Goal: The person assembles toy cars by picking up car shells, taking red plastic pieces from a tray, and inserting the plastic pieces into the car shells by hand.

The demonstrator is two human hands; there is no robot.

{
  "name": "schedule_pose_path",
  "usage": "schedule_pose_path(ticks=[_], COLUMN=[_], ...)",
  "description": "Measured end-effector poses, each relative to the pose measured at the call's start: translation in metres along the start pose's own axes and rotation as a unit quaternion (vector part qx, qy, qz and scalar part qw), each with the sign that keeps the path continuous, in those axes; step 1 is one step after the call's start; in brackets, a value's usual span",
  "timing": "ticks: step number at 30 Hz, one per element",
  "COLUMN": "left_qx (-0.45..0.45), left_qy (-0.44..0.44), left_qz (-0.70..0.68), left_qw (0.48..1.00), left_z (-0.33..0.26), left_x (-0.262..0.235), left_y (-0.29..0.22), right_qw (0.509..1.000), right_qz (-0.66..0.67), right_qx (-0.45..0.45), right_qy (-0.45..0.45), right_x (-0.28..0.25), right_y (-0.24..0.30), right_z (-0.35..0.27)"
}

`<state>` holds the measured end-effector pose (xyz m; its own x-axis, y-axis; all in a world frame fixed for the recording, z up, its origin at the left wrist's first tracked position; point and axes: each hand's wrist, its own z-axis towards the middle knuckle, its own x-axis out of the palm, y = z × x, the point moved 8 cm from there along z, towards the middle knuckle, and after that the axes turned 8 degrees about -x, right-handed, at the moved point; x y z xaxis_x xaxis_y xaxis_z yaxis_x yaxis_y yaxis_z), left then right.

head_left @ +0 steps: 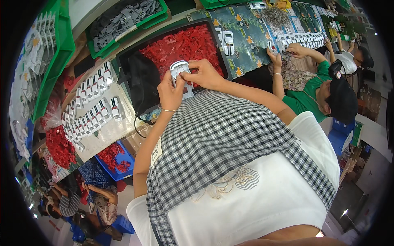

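Observation:
A white plastic toy car body is held up over the near edge of a black tray, its hollow inside showing. My left hand is closed around the left side of the shell. From the right, my right hand grips the same shell, its thumb pressed to the inside and its fingers at the rim. A tiny red spot shows between the thumbs; I cannot make out whether it is a part. Loose red plastic pieces fill much of the tray, and a black cloth or bag covers its left side.
Left of the tray, rows of white toy cars stand on the table. Green bins with grey parts line the back. Two white car bodies lie to the right. A co-worker in green sits close on the right. A blue crate stands lower left.

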<state>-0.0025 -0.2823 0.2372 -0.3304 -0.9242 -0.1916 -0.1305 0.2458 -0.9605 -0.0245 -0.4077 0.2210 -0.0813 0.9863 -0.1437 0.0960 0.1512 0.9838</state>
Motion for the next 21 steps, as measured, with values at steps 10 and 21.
schedule_pose_path(ticks=[10, 21], left_qx=[0.028, -0.075], left_qy=[-0.28, -0.306], left_qz=[0.145, 0.468], left_qw=[0.949, 0.826], left_z=[-0.009, -0.01], left_x=[-0.154, -0.21], left_y=[0.047, 0.251], right_qw=[0.998, 0.998], right_qz=[0.046, -0.011], right_qx=[0.043, 0.043], right_qy=[0.007, 0.045], right_x=[0.002, 0.01], right_y=[0.0, -0.003], right_z=[-0.007, -0.014])
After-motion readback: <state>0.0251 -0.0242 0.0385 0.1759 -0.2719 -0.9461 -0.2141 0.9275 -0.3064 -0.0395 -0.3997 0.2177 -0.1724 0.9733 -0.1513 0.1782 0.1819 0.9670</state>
